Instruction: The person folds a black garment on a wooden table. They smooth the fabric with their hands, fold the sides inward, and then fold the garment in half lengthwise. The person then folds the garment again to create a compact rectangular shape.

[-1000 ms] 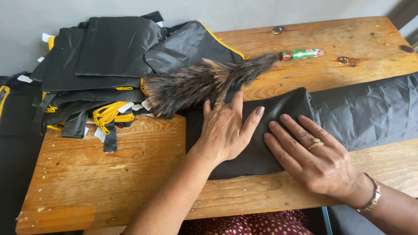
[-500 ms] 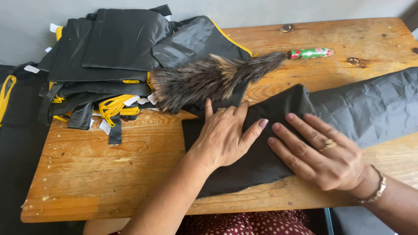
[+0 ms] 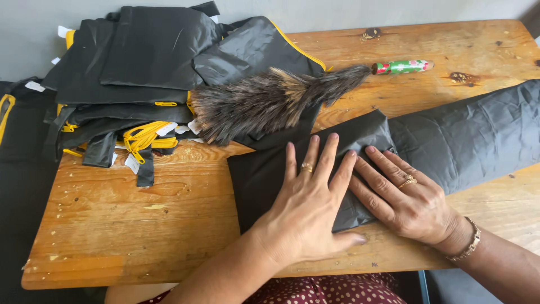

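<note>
Left fingers: we see our left hand [image 3: 306, 211] spread flat, palm down, fingers [image 3: 325, 160] splayed and released, grasping nothing; a ring sits on one finger.
Right fingers: our right hand [image 3: 408, 200] also lies flat, fingers [image 3: 379, 169] extended and unclenched, pressing rather than gripping; ring on one finger, bracelet [image 3: 469, 242] at the wrist.
Contact: both palms rest on the black cloth [image 3: 264, 174]; the two hands touch side by side along the fingers.
Cloth: folded dark fabric, lying on the near half of the table [image 3: 129, 225]; its right part runs off toward the right edge of the view, creased.
Duster: a feather duster [image 3: 264, 104] lies just beyond the cloth, feathers over the edge of the pile, its green patterned handle [image 3: 402, 67] pointing right.
Pile: black pieces with yellow trim [image 3: 146, 62] stacked at the table's far left, white tags showing, some hanging over the left edge.
Table: worn wood, knots and stains visible.
Below: dotted red fabric [image 3: 332, 290] at the near edge.
</note>
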